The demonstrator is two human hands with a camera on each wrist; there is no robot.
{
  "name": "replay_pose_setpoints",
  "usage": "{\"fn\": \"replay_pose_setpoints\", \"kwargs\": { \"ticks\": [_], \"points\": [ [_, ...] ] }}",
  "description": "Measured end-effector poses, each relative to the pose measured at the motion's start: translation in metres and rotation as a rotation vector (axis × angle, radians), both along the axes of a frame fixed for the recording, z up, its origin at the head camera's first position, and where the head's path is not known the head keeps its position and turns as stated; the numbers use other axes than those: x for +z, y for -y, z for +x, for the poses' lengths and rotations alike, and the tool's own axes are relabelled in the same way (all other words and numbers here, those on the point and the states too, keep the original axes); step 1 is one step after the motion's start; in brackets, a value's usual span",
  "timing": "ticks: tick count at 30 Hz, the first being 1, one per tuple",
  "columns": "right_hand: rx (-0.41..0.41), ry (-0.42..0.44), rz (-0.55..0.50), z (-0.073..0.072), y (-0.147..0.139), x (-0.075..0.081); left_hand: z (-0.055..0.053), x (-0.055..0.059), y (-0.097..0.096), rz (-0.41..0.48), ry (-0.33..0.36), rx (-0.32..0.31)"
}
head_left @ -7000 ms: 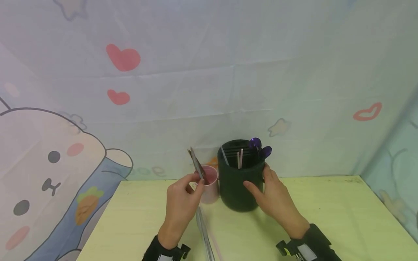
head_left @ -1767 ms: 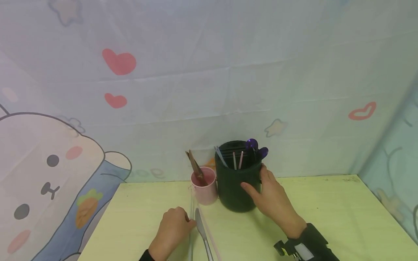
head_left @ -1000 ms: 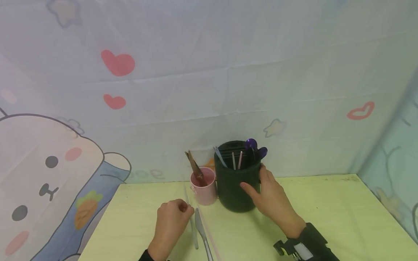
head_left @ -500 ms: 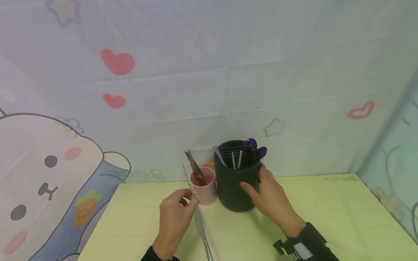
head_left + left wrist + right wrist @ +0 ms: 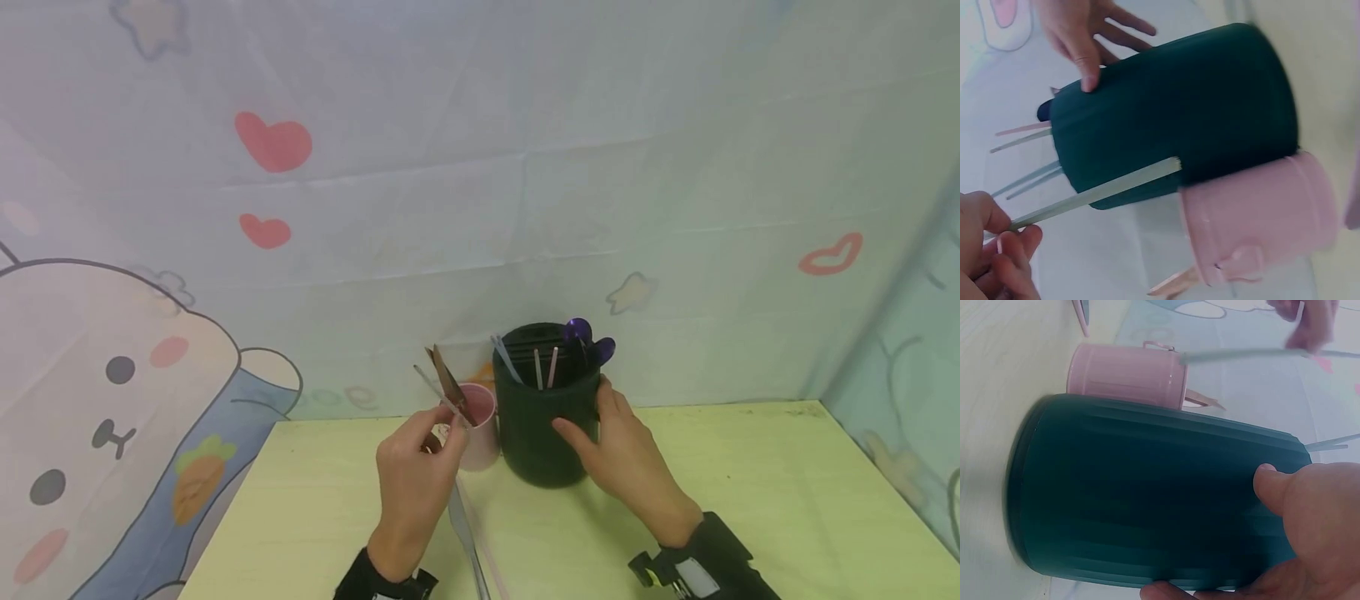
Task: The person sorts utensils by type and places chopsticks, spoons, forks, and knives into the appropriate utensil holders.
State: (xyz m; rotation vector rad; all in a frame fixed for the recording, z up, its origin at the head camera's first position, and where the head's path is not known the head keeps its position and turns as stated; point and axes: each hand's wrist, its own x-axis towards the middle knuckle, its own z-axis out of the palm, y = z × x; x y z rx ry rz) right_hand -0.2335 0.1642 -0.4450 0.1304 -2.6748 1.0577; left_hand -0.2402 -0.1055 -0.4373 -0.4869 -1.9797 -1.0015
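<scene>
My left hand [image 5: 415, 483] pinches a long pale straw [image 5: 1100, 192] between thumb and fingertips. The straw is tilted, and its lower end is near the mouth of a small pink bucket [image 5: 1260, 215]. Shiny blades [image 5: 446, 375], like those of table knives, stick up out of the bucket. My right hand [image 5: 633, 467] grips the side of a dark green ribbed holder [image 5: 547, 442], thumb in front and fingers round the far side. That holder stands upright beside the bucket. Purple spoons [image 5: 578, 331] and several thin straws [image 5: 553, 367] rise from it.
On the pale yellow tabletop [image 5: 780, 500], a table knife [image 5: 468, 537] and a pink straw [image 5: 491, 554] lie in front of the bucket. A printed cloth [image 5: 420, 192] hangs behind the table.
My left hand let go of a blade in the pink bucket, took the pale straw from the table and raised it toward the bucket. My right hand stays on the green holder.
</scene>
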Motion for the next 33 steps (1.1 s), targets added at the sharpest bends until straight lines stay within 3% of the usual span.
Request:
{"fn": "replay_pose_setpoints", "kwargs": {
  "ticks": [11, 17, 23, 33],
  "points": [
    [0.005, -0.023, -0.005, 0.000, 0.001, -0.002, 0.003, 0.034, -0.019, 0.171, -0.212, -0.108],
    [-0.001, -0.021, -0.004, -0.001, -0.001, -0.003, 0.003, 0.048, -0.030, 0.248, -0.248, -0.108],
    [-0.003, -0.007, -0.014, 0.000, 0.000, -0.003, -0.002, 0.048, -0.042, 0.273, -0.247, -0.147],
    [-0.002, -0.031, -0.021, 0.000, 0.002, -0.002, -0.018, 0.034, -0.052, 0.163, -0.219, -0.143]
  ]
}}
